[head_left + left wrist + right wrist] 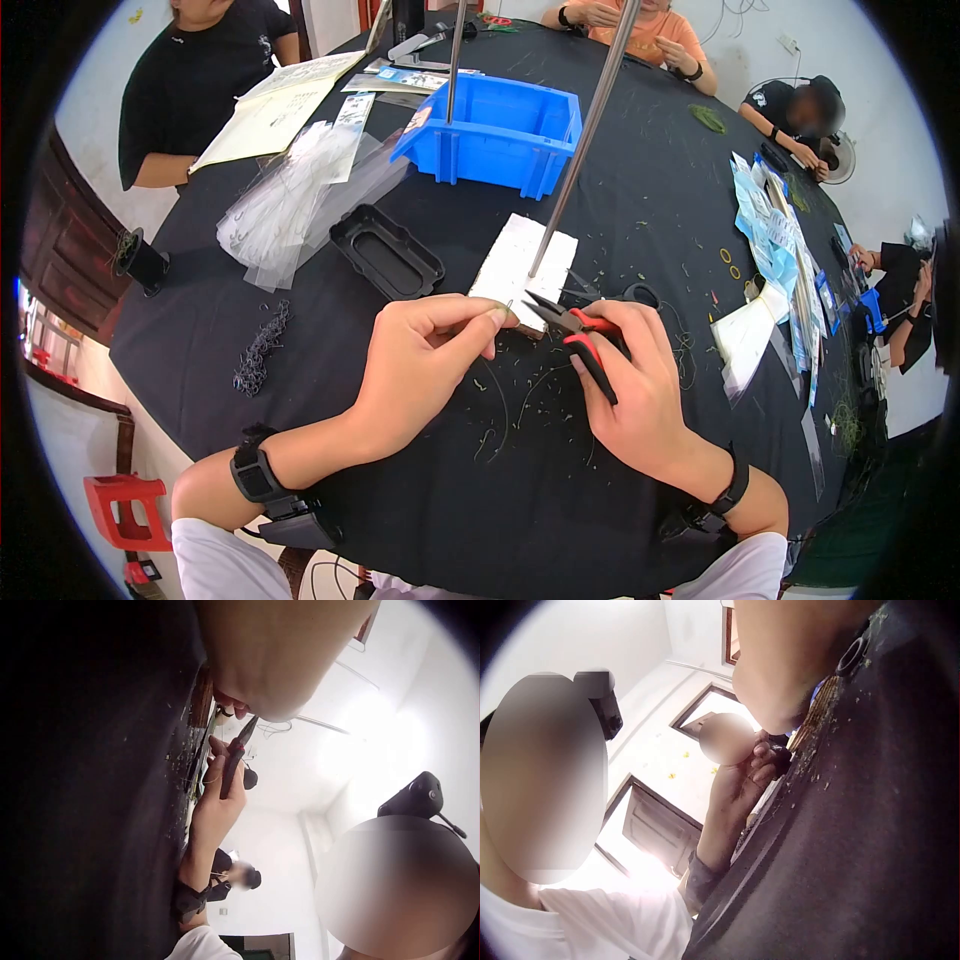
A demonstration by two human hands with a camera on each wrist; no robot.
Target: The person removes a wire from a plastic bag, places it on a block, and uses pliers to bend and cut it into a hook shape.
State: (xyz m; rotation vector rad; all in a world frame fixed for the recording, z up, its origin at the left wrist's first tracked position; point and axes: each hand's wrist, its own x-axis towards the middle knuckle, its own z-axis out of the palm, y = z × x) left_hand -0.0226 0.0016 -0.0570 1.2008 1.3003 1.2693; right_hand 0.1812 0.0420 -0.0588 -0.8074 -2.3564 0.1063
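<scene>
My left hand [415,360] pinches a thin dark line [503,400] between thumb and forefinger, just in front of a white block [510,255]. The line's lower part trails down over the black cloth; a tiny end shows at the fingertips, too small to tell what it is. In my right hand [640,390] are pliers [570,320] with red and black handles, their pointed tips parted and aimed at the left fingertips. The left wrist view also shows the pliers [238,746] upright in the right hand. Left fingers [761,761] appear in the right wrist view.
A metal rod [585,140] rises from the block. Behind stands a blue bin [500,150]; a black tray [387,250], clear sleeves [300,195] and a dark tangled pile [262,350] lie left. Packets [775,240] lie right. Scraps dot the cloth. Other people sit around the table.
</scene>
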